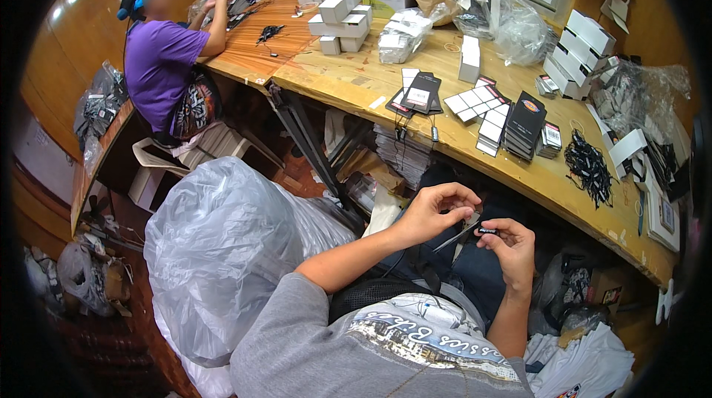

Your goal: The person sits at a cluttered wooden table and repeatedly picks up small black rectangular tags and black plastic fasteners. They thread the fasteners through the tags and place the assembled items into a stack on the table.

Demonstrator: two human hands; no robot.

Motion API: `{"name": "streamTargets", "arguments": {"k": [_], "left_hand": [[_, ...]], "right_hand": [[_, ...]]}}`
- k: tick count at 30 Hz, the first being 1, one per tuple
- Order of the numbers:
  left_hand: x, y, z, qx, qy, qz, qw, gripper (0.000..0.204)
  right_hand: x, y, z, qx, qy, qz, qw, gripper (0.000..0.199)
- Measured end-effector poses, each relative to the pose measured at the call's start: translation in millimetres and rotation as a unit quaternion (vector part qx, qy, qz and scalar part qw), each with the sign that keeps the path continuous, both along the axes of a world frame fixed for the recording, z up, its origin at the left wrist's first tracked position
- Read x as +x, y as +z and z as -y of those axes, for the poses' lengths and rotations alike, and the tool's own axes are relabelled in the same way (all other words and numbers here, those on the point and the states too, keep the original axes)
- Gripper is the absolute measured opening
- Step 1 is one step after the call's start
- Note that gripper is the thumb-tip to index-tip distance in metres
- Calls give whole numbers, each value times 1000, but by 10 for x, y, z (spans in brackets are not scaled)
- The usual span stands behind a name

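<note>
Over my lap, my left hand (436, 214) is closed, thumb and fingertips pinching a thin dark flat piece (455, 236) seen nearly edge-on. Close beside it, my right hand (513, 248) pinches a small black plastic tag seal (486, 230) with a light marking. Whether a cord joins the two pieces is too fine to tell. On the table just beyond my hands are a stack of black hang tags (523, 128), overlapping white labels (475, 101) and more black tags (422, 93) with a white sticker. A tangled pile of black corded seals (588, 168) lies to the right.
White boxes are stacked on the wooden table (348, 79) at the back (343, 21) and right (578, 53). Clear plastic bags (519, 35) lie behind. A large filled plastic bag (230, 242) stands at my left. A person in a purple shirt (165, 64) works at the far left.
</note>
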State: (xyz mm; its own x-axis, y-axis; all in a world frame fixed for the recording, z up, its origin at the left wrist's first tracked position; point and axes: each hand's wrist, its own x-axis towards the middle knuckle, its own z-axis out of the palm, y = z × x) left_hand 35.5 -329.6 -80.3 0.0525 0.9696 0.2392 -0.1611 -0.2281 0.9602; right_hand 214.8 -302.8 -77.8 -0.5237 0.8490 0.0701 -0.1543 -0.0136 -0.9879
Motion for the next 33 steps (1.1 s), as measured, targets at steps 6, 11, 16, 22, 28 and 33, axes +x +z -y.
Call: {"name": "streamTargets", "arguments": {"k": [6,11,16,22,28,33], "left_hand": [[8,-24,-6,-5,15,18,1000,19],[40,10,-16,-21,13,55,998,21],[90,40,-38,-25,8,38,999,21],[106,39,-40,-3,4,12,1000,22],[92,57,-38,1,-4,-51,999,23],[60,80,-51,17,-21,-107,994,21]], "right_hand": [[-58,-36,-34,-32,-18,-38,999,15],[-79,-84,-90,-60,13,-102,993,15],[-38,-100,-99,-71,21,-131,989,15],[-44,-85,-85,-90,26,-137,986,17],[-47,-83,-73,-74,19,-117,990,16],[-44,-40,-60,-29,5,-73,997,14]]}}
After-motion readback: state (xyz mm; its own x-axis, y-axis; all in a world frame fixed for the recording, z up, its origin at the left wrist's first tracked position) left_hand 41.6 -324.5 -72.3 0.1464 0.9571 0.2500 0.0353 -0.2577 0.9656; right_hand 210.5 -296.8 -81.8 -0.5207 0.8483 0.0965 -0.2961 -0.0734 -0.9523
